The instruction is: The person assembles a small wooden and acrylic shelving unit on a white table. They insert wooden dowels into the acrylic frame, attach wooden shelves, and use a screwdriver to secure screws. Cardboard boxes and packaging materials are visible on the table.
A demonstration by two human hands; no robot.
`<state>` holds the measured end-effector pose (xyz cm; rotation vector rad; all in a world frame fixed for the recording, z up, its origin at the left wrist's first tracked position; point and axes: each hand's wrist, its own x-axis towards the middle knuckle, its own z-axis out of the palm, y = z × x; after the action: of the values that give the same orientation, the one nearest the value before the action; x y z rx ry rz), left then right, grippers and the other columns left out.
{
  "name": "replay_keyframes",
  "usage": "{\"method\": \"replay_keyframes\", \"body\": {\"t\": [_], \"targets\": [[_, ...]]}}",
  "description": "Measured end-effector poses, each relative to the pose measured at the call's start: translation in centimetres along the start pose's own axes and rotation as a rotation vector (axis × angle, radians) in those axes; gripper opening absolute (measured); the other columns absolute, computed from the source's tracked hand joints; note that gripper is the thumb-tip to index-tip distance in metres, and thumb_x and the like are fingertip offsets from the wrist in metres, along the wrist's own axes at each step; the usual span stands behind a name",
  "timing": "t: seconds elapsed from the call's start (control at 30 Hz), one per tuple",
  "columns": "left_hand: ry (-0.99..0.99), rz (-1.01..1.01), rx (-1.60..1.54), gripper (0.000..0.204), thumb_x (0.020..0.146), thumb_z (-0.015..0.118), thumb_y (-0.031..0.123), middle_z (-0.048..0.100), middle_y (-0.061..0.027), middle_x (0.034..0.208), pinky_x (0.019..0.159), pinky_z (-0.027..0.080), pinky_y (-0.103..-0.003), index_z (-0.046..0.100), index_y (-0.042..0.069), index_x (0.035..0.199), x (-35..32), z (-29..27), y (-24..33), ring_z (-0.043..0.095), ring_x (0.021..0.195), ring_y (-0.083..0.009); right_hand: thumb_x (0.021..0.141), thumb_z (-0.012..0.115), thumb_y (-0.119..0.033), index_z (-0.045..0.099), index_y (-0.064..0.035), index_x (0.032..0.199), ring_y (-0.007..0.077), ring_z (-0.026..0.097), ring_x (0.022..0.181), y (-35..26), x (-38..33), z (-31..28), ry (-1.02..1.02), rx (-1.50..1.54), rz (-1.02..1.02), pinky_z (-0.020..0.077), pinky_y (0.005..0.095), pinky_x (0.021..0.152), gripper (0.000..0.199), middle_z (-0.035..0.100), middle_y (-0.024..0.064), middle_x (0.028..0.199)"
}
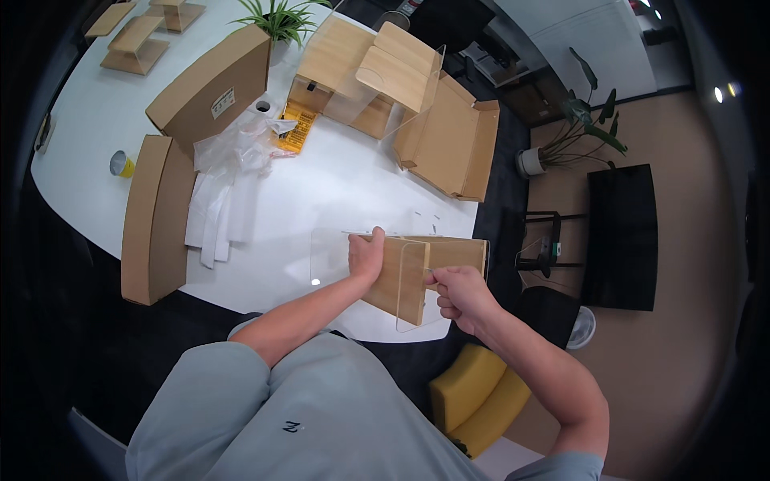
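Gripping one wooden board [401, 276], two hands; three cardboard boxes [210, 86].

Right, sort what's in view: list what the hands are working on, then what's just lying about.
In hand:
- left hand on wooden panel
- right hand at clear acrylic sheet

Lying about:
- open cardboard box
- plastic wrapping
- yellow leaflet
- tape roll
- potted plant
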<state>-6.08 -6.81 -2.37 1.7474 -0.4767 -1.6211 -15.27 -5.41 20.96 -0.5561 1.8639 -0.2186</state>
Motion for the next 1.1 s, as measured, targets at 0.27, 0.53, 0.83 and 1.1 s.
{"method": "replay_keyframes", "body": {"t": [0.27, 0.53, 0.83, 1.1], "targets": [[-0.083, 0.276, -0.124, 0.07, 0.095, 0.064, 0.042, 0.064, -0.0283, 0.139, 0.11, 0.047, -0.047, 0.05, -0.008, 0.141, 0.5, 2.0, -1.8, 0.063, 0.127, -0.0422, 0.106, 0.053, -0.012, 0.066, 0.0018, 0.099, 0.0045, 0.03, 0.046, 1.4, -1.0, -4.7, -0.023, -0.104, -0.081, 0.0237, 0.0273, 0.043, 0.02, 0.036, -0.0074, 0.064], [-0.043, 0.392, 0.094, 0.069, 0.097, 0.068, 0.046, 0.061, -0.0326, 0.134, 0.108, 0.046, -0.048, 0.044, -0.003, 0.14, -2.2, 0.3, 2.7, 0.058, 0.129, -0.0445, 0.106, 0.055, -0.011, 0.067, 0.0004, 0.096, 0.0035, 0.028, 0.047, 5.5, -0.9, -7.7, -0.08, 0.086, -0.206, 0.0228, 0.0267, 0.044, 0.019, 0.036, -0.0093, 0.061], [0.108, 0.56, 0.199, 0.07, 0.096, 0.076, 0.043, 0.057, -0.0305, 0.137, 0.111, 0.043, -0.047, 0.044, -0.002, 0.139, -1.9, -2.0, 2.0, 0.056, 0.13, -0.0427, 0.108, 0.054, -0.011, 0.064, -0.0024, 0.092, 0.0042, 0.025, 0.048, 10.6, 4.2, -7.6, -0.269, 0.342, -0.239, 0.0211, 0.0253, 0.045, 0.02, 0.034, -0.0088, 0.061], [0.185, 0.63, 0.299, 0.062, 0.095, 0.077, 0.037, 0.06, -0.0282, 0.131, 0.107, 0.045, -0.046, 0.047, 0.001, 0.137, -2.6, -2.1, -0.5, 0.058, 0.125, -0.0418, 0.104, 0.054, -0.007, 0.061, 0.0, 0.095, 0.005, 0.023, 0.047, 15.8, 9.6, -7.3, -0.473, 0.621, -0.107, 0.0187, 0.0261, 0.042, 0.014, 0.029, -0.0081, 0.062]]}}
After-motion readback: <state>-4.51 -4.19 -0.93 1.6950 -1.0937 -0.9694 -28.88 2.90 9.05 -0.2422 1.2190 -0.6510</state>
